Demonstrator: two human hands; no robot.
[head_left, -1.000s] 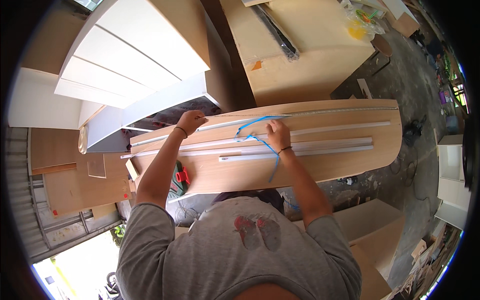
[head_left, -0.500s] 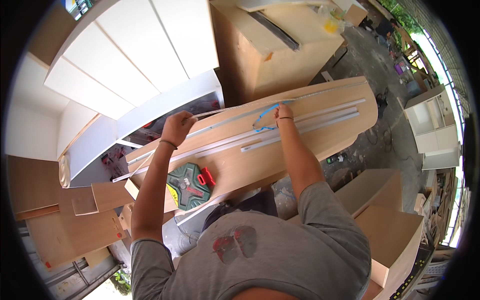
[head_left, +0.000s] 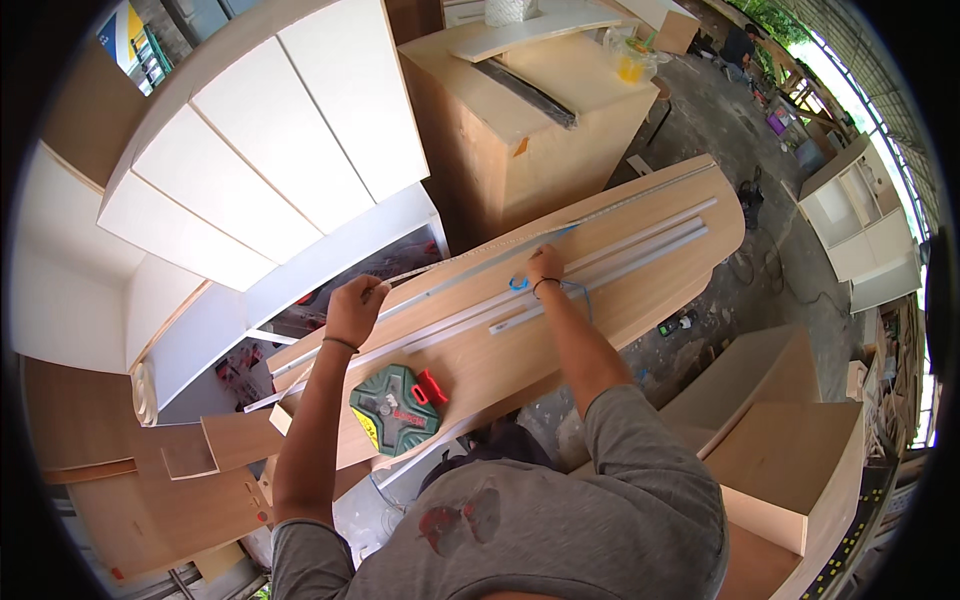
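Observation:
My left hand (head_left: 355,312) is closed with its fingertips pinched on a thin pale strip (head_left: 480,246), which runs along the far edge of a long wooden panel (head_left: 480,365). Over the panel's middle, my right hand (head_left: 545,265) is closed around a thin blue strap (head_left: 519,284); bits of blue show on both sides of the fist. Narrow white and silvery profiles (head_left: 600,272) lie lengthwise on the panel under and beside that hand. Near my left forearm rests a green case (head_left: 395,410) with a red catch and a yellow label.
White cabinet panels (head_left: 290,130) stand at the far left. Behind the panel is a large plywood box (head_left: 540,140) bearing a dark strip (head_left: 525,92) and a bag of yellow liquid (head_left: 632,66). Wooden cabinet parts (head_left: 780,470) stand at the near right. Cables lie on the concrete floor.
My right hand has drawn back toward me with the blue strap, whose loop has changed shape. My left hand keeps its pinch on the pale strip. The whole view has shifted a little.

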